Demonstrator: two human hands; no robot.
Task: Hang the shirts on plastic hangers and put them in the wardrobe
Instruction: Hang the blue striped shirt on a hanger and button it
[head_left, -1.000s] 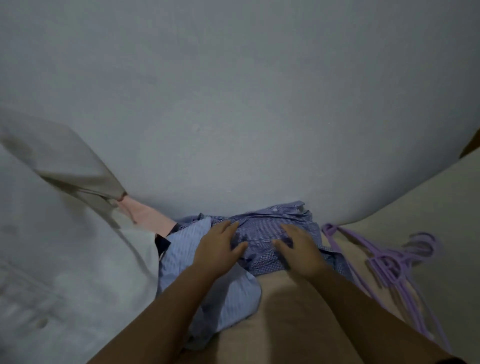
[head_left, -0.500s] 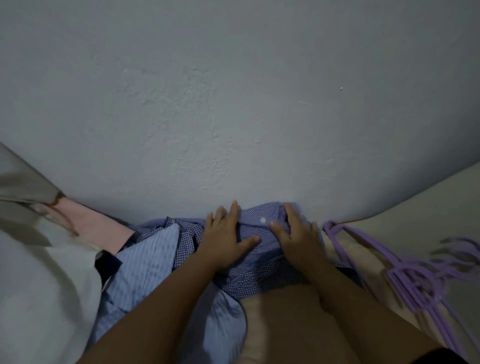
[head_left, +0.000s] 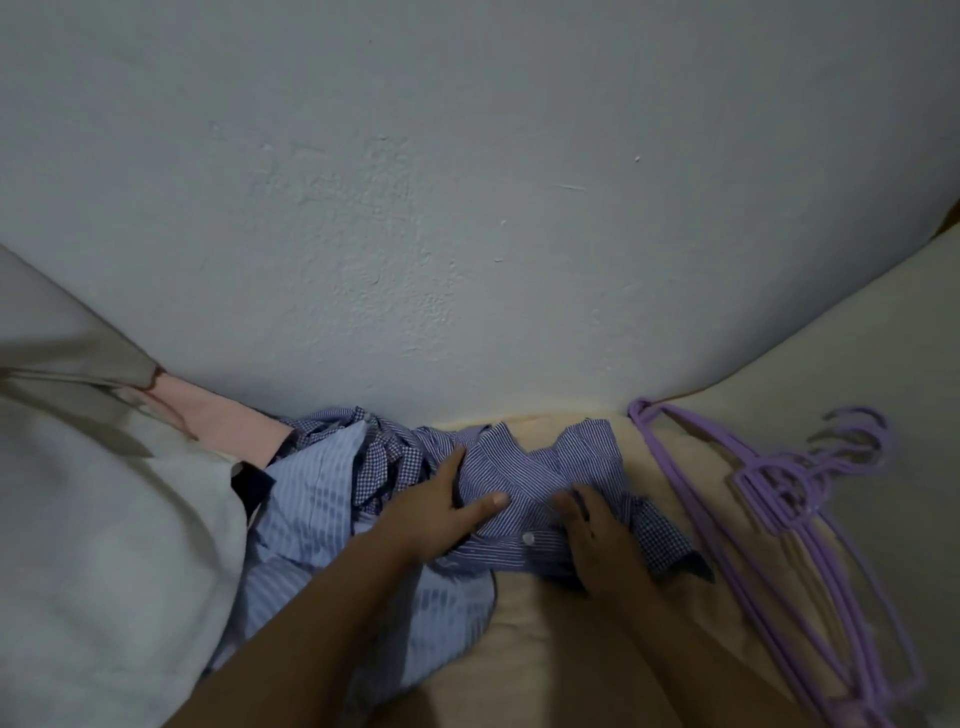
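Both hands are down on a crumpled blue pinstriped shirt (head_left: 524, 483) that lies on a cream bed surface (head_left: 597, 649) against the wall. The left hand (head_left: 436, 512) grips a fold of the cloth on the shirt's left side, its fingers curled into the fabric and its thumb stretched rightward across the stripes. The right hand (head_left: 597, 540) sits just to the right, a short way apart from the left, with its fingers bent down into the fabric near a white button (head_left: 528, 539) (how firmly this hand holds the cloth is hard to tell, since the fingertips sink out of sight). The two thumbs point toward each other with a strip of shirt between them.

Bunched under and behind the pinstriped shirt is a small-checked blue shirt (head_left: 384, 467), and a corner of the same check shows to the right of the right wrist. Left of that lies a pale blue striped shirt (head_left: 311, 499), spreading toward the lower edge under the left forearm. Further left a pink garment (head_left: 223, 421) pokes out beside the wall, next to a white cloth (head_left: 104, 545) and a beige one (head_left: 62, 343).

To the right, well clear of the shirts, a stack of purple plastic hangers (head_left: 779, 493) lies flat on the bed, hooks toward the far right. A rough white wall (head_left: 467, 208) fills the upper part of the view.
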